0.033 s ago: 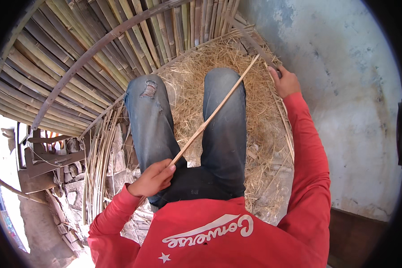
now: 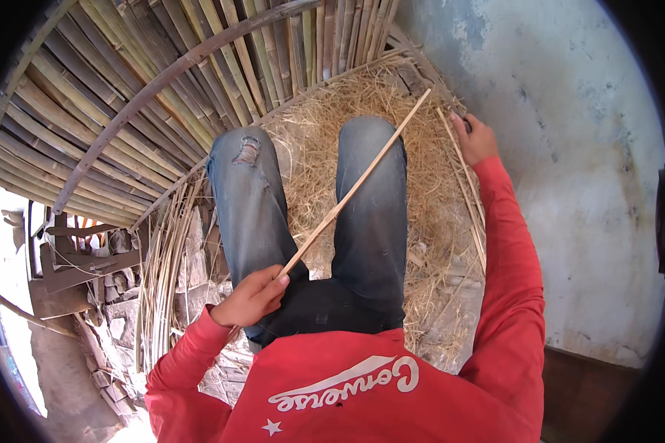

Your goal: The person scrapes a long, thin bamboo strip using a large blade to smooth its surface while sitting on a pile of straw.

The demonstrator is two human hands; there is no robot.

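Observation:
My left hand (image 2: 255, 295) is closed around a thin split bamboo strip (image 2: 362, 177), thumb on top, over my left thigh. The strip slants up and right across my right thigh; its free tip is apart from my right hand. Its lower end shows just behind my left hand, by the wrist. My right hand (image 2: 474, 139), beside the wall, is closed around the dark handle of what looks like a long-bladed knife (image 2: 437, 83). Its blade points up and left along the wall's foot, blurred and hard to tell from the background.
Straw-like shavings (image 2: 318, 111) cover the ground around my legs. Ahead and left is a bamboo-pole panel (image 2: 222, 59) with a curved crossbar. More thin strips (image 2: 162, 273) stand at my left, and a few lie (image 2: 469, 192) by my right forearm. A plaster wall (image 2: 569, 170) rises at right.
My right hand and the knife have shifted slightly right and away from the strip's tip. My left hand and the bamboo strip stay almost where they were.

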